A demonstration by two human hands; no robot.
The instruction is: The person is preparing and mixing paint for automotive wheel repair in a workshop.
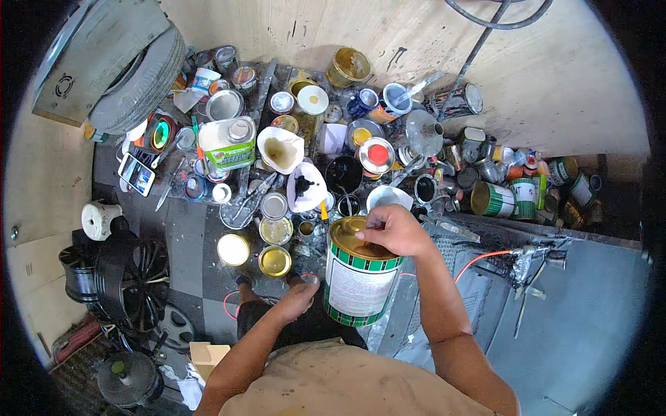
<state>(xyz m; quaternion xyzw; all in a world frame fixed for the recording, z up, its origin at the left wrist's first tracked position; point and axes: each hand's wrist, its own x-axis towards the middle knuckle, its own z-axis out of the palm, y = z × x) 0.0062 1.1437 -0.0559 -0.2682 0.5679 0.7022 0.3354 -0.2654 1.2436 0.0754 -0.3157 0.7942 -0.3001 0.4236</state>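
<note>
A large paint can (pixel 360 290) with a gold top and a green-and-white label is tilted in front of me, right of centre. My right hand (pixel 395 231) is closed at its gold top, fingers and thumb bent together on the lid. Just left of the can is my left hand (pixel 297 299), its fingers curled and its thumb pointing up. Whatever that hand may hold is hidden. Beyond the can, a paper funnel or cup (pixel 390 198) and a yellow-handled brush (pixel 324 210) lie on the cluttered bench. Two round gold lids or tins (pixel 275 261) are nearer me.
Crowded tins, cups and tools cover the bench, with a green-labelled metal jug (pixel 228 143) and a phone (pixel 137 174) at left. A tyre (pixel 142 83) leans behind. Wheel rims (pixel 132 281) stand on the left; an orange hose (pixel 479 258) and discarded cans (pixel 494 201) lie right.
</note>
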